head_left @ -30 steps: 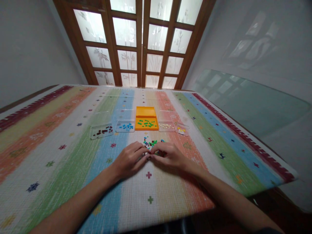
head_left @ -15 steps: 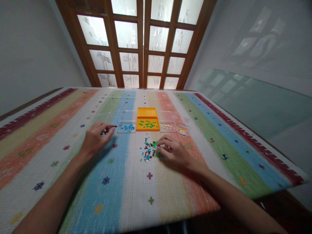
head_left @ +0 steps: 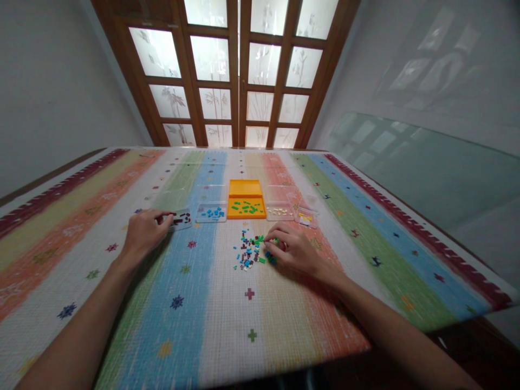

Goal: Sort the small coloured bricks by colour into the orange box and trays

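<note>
On the left, my left hand [head_left: 147, 232] is closed in a pinch at the left side of a clear box [head_left: 189, 211] of dark brown toy bricks [head_left: 181, 219]. A small dark brown brick shows at its fingertips. My right hand [head_left: 296, 250] rests at the right edge of a loose pile of mixed small toy bricks [head_left: 248, 253] in green, blue, brown and white. Its thumb and fingers are curled together among them, and whatever they grip is too small to name. Several bricks lie partly hidden under this hand.
Behind the pile stands an open orange case [head_left: 245, 188] with green bricks. Beside it are a clear box of blue bricks [head_left: 214, 213], one of cream bricks [head_left: 279, 211] and one of yellow bricks [head_left: 304, 218]. A striped tablecloth [head_left: 219, 325] covers the table.
My left hand has moved left, from beside the blue bricks' box to the left side of the brown bricks' box, uncovering those bricks. My right hand has shifted slightly at the pile.
</note>
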A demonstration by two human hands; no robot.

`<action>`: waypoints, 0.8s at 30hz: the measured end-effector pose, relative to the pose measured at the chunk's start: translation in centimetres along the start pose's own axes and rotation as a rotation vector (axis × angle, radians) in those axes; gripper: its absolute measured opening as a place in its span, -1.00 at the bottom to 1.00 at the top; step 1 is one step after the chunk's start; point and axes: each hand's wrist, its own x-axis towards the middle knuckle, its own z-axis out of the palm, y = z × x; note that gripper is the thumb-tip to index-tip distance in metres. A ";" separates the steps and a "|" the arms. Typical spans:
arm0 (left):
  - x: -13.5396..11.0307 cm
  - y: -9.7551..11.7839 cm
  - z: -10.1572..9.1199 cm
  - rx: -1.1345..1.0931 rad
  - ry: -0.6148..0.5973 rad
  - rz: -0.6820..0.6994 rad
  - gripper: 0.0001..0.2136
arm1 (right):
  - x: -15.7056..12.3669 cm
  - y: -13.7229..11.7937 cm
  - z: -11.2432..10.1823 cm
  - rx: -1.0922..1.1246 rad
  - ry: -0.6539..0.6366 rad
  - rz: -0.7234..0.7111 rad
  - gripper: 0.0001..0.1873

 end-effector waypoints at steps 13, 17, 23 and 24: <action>-0.2 0.7 -0.7 0.035 -0.025 -0.099 -0.63 | 0.2 0.9 -0.7 -0.129 0.024 -0.005 -0.85; -0.8 1.5 -0.6 -0.035 0.088 0.004 -0.68 | 0.3 2.0 -0.8 -0.194 0.047 0.037 -0.85; -2.4 4.7 1.3 -0.204 0.148 0.346 -0.74 | 0.4 1.9 -0.6 -0.209 -0.009 0.088 -0.87; -2.8 5.4 1.8 -0.237 0.128 0.406 -0.76 | 0.5 1.7 -0.5 -0.203 -0.028 0.089 -0.87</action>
